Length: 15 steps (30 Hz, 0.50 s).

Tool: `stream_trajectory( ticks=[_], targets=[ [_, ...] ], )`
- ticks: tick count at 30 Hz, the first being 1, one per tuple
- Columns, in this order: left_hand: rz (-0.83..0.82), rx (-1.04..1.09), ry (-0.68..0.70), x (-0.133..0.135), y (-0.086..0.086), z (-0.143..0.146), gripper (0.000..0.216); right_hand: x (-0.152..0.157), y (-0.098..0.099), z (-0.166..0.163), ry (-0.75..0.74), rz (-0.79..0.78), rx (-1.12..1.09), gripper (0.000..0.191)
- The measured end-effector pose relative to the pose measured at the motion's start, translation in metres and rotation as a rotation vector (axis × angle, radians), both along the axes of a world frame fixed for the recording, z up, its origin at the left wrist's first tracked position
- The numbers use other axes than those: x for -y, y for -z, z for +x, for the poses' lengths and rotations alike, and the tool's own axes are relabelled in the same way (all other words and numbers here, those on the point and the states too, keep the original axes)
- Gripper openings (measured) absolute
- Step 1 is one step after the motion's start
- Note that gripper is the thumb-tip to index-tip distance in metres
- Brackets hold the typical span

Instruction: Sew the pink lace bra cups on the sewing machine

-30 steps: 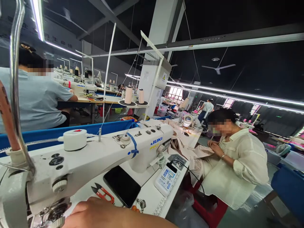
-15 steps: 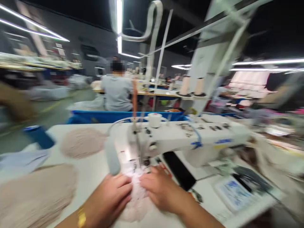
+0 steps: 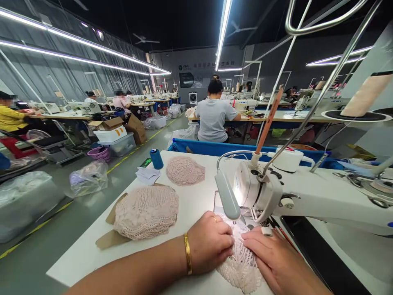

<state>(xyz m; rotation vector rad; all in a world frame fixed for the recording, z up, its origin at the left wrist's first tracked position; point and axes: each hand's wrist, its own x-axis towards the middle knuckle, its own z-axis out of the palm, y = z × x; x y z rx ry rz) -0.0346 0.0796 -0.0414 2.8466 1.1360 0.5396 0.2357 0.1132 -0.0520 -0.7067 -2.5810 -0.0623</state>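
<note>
A pale pink lace piece lies under the head of a white sewing machine, its front part spread on the table. My left hand, with a gold bangle and a ring, has its fingers curled closed on the lace's left side. My right hand holds the right edge, fingers fairly straight and close together, the thumb hidden. Both hands are just in front of the needle area, which a grey lamp partly covers. Left of them lie a lace stack on brown card and a smaller lace stack.
A blue thread cone and folded white paper sit at the table's far left. A dark flat object lies right of my hands. Behind the table is a blue fabric bin; beyond it a person in grey sits facing away.
The view has swung left, so machine and hands appear farther right, and the picture is sharper. Both hands stay on the lace piece by the needle.
</note>
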Motion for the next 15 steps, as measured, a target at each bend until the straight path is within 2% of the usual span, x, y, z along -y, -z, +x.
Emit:
stream_trajectory(
  ticks=[8, 15],
  targets=[
    [0.029, -0.041, -0.036, -0.011, 0.002, -0.002, 0.016, -0.008, 0.016, 0.003, 0.023, 0.096, 0.049, 0.044],
    [0.042, -0.005, -0.018, -0.005, -0.002, -0.001, 0.016, -0.006, 0.002, 0.001, -0.021, 0.147, -0.001, 0.050]
  ],
)
